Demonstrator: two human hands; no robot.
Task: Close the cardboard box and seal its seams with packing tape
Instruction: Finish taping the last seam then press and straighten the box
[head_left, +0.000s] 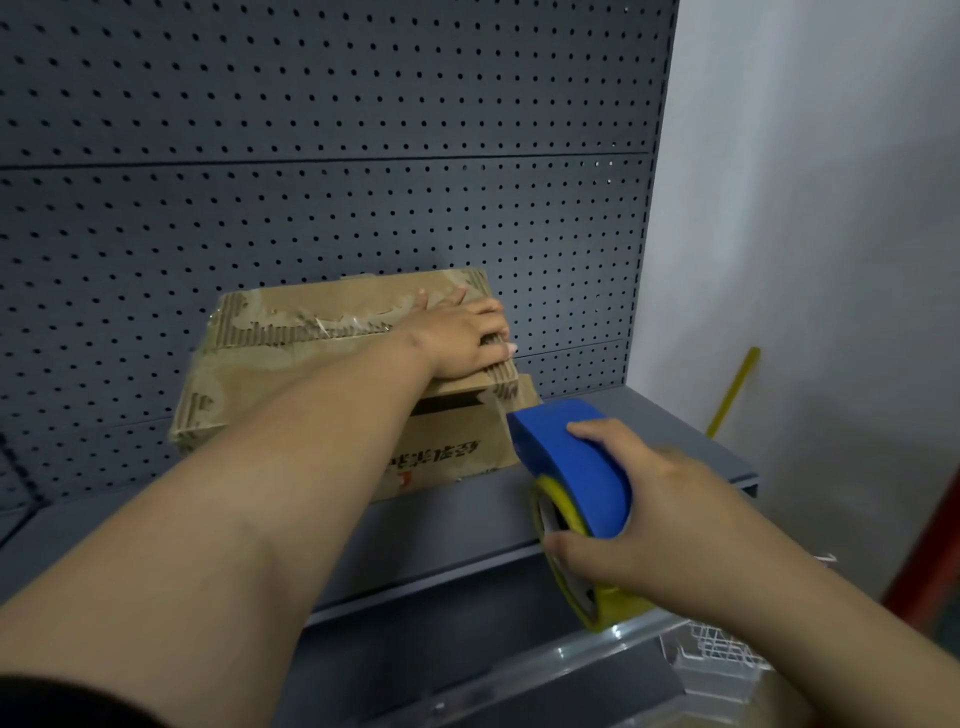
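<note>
A worn cardboard box (291, 358) with torn patches and old tape sits on a grey shelf (467, 519) against the pegboard. Its top flaps are folded down. My left hand (462, 338) lies flat on the right end of the top, fingers spread over the edge, pressing the flaps. My right hand (618, 514) grips a blue tape dispenser (571, 467) holding a yellow-rimmed roll of tape, just right of the box's near right corner. A strip of clear tape seems to run from the dispenser up to that corner.
A dark grey pegboard (363, 156) rises behind the box. A white wall (805, 260) stands to the right, with a yellow stick (732, 389) leaning on it. Below the shelf are a clear plastic bin (597, 670) and a white wire basket (727, 649).
</note>
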